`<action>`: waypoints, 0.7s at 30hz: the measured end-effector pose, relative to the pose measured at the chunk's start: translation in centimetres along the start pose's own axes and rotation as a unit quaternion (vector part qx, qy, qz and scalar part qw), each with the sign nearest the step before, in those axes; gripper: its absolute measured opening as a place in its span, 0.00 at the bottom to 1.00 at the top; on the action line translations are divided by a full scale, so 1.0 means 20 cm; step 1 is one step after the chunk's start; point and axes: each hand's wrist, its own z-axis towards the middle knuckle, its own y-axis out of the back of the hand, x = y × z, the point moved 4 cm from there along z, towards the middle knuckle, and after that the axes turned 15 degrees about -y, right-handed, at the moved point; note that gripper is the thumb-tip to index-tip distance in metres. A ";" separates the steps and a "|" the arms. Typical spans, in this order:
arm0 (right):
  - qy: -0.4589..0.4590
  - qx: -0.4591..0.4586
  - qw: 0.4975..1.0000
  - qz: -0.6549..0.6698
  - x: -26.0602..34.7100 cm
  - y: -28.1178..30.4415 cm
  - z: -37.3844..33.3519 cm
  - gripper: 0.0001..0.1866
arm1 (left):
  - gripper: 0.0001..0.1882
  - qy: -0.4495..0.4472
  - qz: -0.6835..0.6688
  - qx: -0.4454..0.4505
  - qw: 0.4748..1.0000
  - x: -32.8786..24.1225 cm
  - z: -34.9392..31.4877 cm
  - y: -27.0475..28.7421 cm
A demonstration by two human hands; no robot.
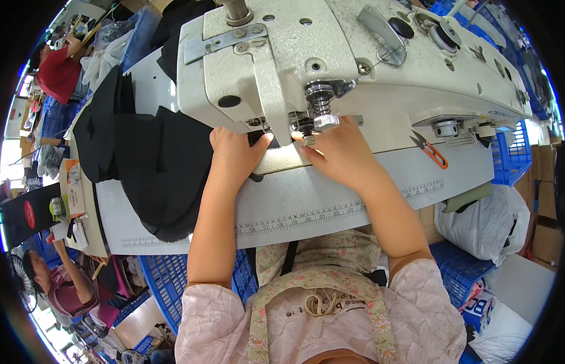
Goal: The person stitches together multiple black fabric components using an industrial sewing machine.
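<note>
A white industrial sewing machine (331, 54) stands before me, with both hands under its head, one on each side of the needle area. My left hand (232, 155) lies open beside the presser foot, thumb stretched toward it; its other fingertips are partly hidden by the machine head. A little black cloth shows by that thumb. My right hand (342, 151) is on the other side, thumb and index finger bent together near the needle; whatever they pinch is hidden. Left of my left hand, a heap of black fabric pieces (158, 164) covers the table and hangs over its front edge.
Orange-handled thread snips (430, 149) lie on the machine bed to the right. A printed ruler (306, 219) runs along the table's front edge. Blue crates (455, 273) and a white bag (486, 221) stand at the lower right. Two other people (57, 73) work at the left.
</note>
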 end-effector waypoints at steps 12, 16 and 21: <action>0.023 -0.019 0.999 -0.037 0.00 -0.02 0.01 0.08 | 0.14 -0.009 0.038 -0.001 0.999 -0.02 0.02 0.00; 0.021 -0.021 0.998 -0.058 0.00 -0.02 0.02 0.20 | 0.13 -0.006 0.058 -0.010 0.998 0.00 0.02 -0.02; -0.013 -0.001 0.998 -0.055 -0.02 -0.06 0.02 0.10 | 0.12 -0.034 0.094 -0.058 0.993 0.04 0.01 -0.06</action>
